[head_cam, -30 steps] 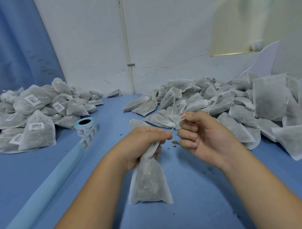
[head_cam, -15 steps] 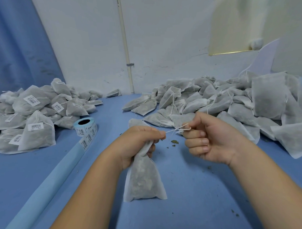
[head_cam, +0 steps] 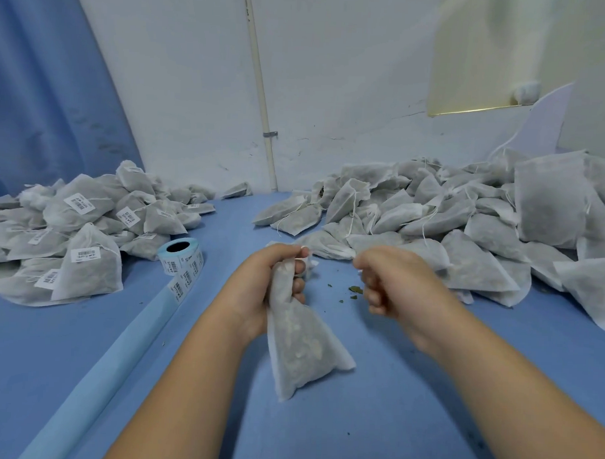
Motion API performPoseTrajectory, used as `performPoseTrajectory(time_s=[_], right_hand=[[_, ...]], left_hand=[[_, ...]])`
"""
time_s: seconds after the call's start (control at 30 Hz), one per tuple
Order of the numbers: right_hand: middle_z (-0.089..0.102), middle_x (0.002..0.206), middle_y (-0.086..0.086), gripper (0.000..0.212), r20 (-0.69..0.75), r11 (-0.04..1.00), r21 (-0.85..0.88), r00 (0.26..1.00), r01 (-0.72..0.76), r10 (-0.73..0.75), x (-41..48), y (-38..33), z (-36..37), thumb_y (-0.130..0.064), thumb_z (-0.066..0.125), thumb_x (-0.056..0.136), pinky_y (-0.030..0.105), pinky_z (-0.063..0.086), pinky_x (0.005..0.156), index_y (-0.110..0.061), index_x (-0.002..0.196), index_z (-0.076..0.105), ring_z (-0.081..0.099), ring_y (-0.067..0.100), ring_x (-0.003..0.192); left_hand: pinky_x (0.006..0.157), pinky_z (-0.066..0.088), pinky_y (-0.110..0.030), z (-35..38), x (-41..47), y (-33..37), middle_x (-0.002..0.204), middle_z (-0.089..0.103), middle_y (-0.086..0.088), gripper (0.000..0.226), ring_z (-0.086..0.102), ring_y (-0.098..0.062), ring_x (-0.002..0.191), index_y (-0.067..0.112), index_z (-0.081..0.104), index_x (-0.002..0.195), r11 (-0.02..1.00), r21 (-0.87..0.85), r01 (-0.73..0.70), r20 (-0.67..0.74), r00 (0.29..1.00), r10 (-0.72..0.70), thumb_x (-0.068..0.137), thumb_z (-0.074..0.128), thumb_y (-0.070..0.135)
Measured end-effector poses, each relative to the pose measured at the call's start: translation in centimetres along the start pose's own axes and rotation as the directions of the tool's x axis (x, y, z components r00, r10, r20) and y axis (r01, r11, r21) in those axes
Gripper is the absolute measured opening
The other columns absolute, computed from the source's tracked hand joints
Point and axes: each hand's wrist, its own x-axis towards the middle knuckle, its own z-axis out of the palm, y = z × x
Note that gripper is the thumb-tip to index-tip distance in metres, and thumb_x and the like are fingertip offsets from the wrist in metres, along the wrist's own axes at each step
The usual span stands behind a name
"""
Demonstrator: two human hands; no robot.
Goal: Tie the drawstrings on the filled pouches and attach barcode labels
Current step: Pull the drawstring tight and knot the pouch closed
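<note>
So the white semi-sheer fabric pouch (head_cam: 300,349), stuffed with greyish-green dried leaf, sits dead centre, hanging at a slant over the blue table top (head_cam: 373,427). I honestly can't tell if its bottom corner touches the surface. The left hand (head_cam: 258,282) has its fingers wrapped tight round the bunched-up neck of the pouch, with the gathered top poking out above the fist. The right hand (head_cam: 402,287) is just beside it at the same height, fingers curled in, but it's blurry, so I can't tell whether it's pinching a string. A few green leaf crumbs (head_cam: 354,289) lie on the table between the two hands. Off to the left is a pale blue roll of barcode stickers (head_cam: 182,256) with a strip trailing off it. Behind that is a heap of tied pouches with white barcode labels (head_cam: 71,228). To the right and back there's a bigger heap of unlabelled pouches (head_cam: 448,227), loose strings everywhere, up against the white wall (head_cam: 334,76).
</note>
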Motion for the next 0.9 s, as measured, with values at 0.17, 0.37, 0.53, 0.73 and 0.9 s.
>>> performPoseTrajectory(time_s=[0.17, 0.37, 0.53, 0.73, 0.9], right_hand=[[0.058, 0.093, -0.015, 0.019, -0.002, 0.930, -0.298, 0.974, 0.214, -0.225, -0.9, 0.9, 2.1, -0.027, 0.067, 0.080, 0.026, 0.041, 0.067, -0.033, 0.091, 0.054, 0.058, 0.009, 0.077], [0.058, 0.115, -0.023, 0.038, 0.132, 0.896, -0.276, 0.937, 0.349, -0.324, -0.8, 0.6, 1.1, -0.025, 0.068, 0.080, 0.017, 0.041, 0.072, -0.041, 0.113, 0.058, 0.058, -0.008, 0.068], [0.068, 0.071, -0.015, 0.018, 0.075, 0.829, -0.399, 0.914, 0.393, -0.398, -0.7, 0.6, 0.9, -0.013, 0.062, 0.085, 0.015, 0.040, 0.057, -0.026, 0.083, 0.074, 0.064, 0.005, 0.066], [0.063, 0.067, -0.013, 0.024, 0.051, 0.815, -0.470, 0.932, 0.339, -0.359, -0.2, 0.8, 0.5, -0.011, 0.058, 0.082, 0.013, 0.037, 0.052, -0.032, 0.080, 0.069, 0.055, -0.003, 0.056], [0.064, 0.069, -0.016, 0.024, 0.005, 0.834, -0.435, 0.927, 0.339, -0.374, 0.2, 0.7, -0.1, -0.011, 0.060, 0.084, 0.012, 0.040, 0.055, -0.033, 0.076, 0.067, 0.058, -0.003, 0.062]], left_hand=[[0.046, 0.036, -0.022, 0.5, -0.3, -0.4, 0.067, 0.048, 0.001, 0.010, 0.040, -0.011, 0.049, 0.013, 0.063, 0.070, 0.997, 0.072, -0.014, 0.098, 0.995, 0.007, 0.077, 0.062, 0.020], [0.049, 0.039, -0.023, 1.2, -0.5, -0.7, 0.066, 0.050, -0.002, 0.015, 0.043, -0.012, 0.051, 0.012, 0.062, 0.066, 0.990, 0.132, -0.046, 0.160, 0.987, 0.024, 0.074, 0.064, 0.025], [0.052, 0.039, -0.025, 1.4, -1.0, -0.4, 0.070, 0.050, -0.002, 0.012, 0.045, -0.013, 0.055, 0.013, 0.063, 0.074, 0.959, 0.241, -0.146, 0.104, 0.987, 0.124, 0.075, 0.065, 0.025], [0.068, 0.050, -0.028, 0.7, -1.6, -0.8, 0.095, 0.069, -0.008, 0.042, 0.064, -0.019, 0.073, 0.016, 0.065, 0.109, 0.933, 0.329, -0.143, -0.006, 0.988, 0.154, 0.069, 0.066, 0.027], [0.083, 0.052, -0.034, -0.6, -2.4, -1.8, 0.105, 0.068, -0.013, 0.062, 0.067, -0.023, 0.091, 0.010, 0.062, 0.125, 0.957, 0.287, -0.027, 0.069, 0.998, 0.008, 0.067, 0.073, 0.029]])
